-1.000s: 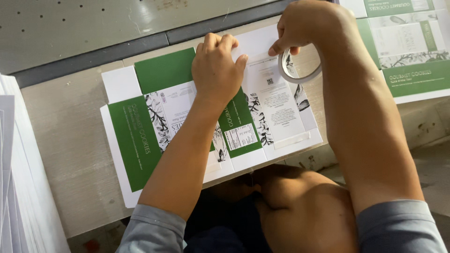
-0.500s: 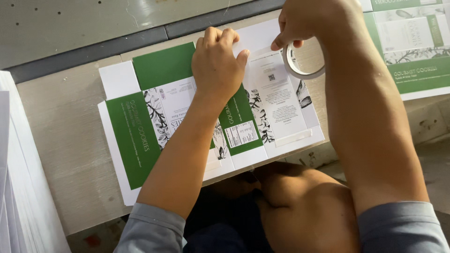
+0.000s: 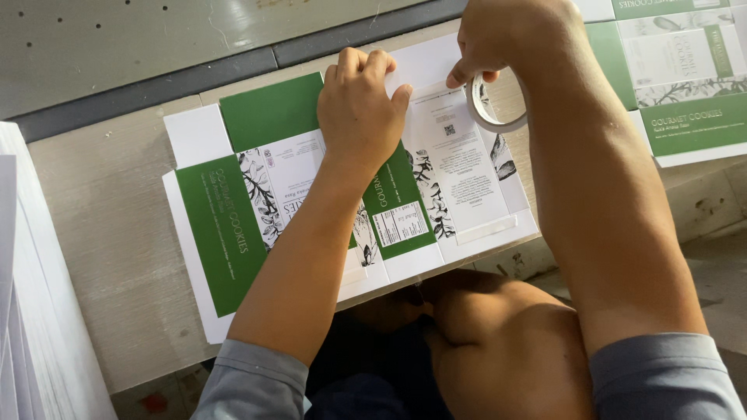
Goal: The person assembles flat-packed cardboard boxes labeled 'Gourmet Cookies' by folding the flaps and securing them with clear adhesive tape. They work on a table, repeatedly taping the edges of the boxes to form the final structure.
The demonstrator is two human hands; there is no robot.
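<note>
A flat, unfolded green and white carton blank (image 3: 257,202) with leaf drawings lies on the pale wooden table (image 3: 101,233). My left hand (image 3: 360,115) rests on its upper middle, fingers curled, pressing it flat. My right hand (image 3: 506,39) pinches a roll of clear tape (image 3: 494,109) over the blank's right panel. A strip of tape runs down that white panel toward its lower edge.
A stack of the same printed carton blanks (image 3: 685,85) lies at the far right. White sheets (image 3: 31,311) are piled at the left edge. A grey perforated surface (image 3: 156,39) lies beyond the table. My knees (image 3: 498,342) sit under the table's near edge.
My right hand with the tape roll has crept a little further up the right panel, away from me. My left hand keeps pressing the same spot.
</note>
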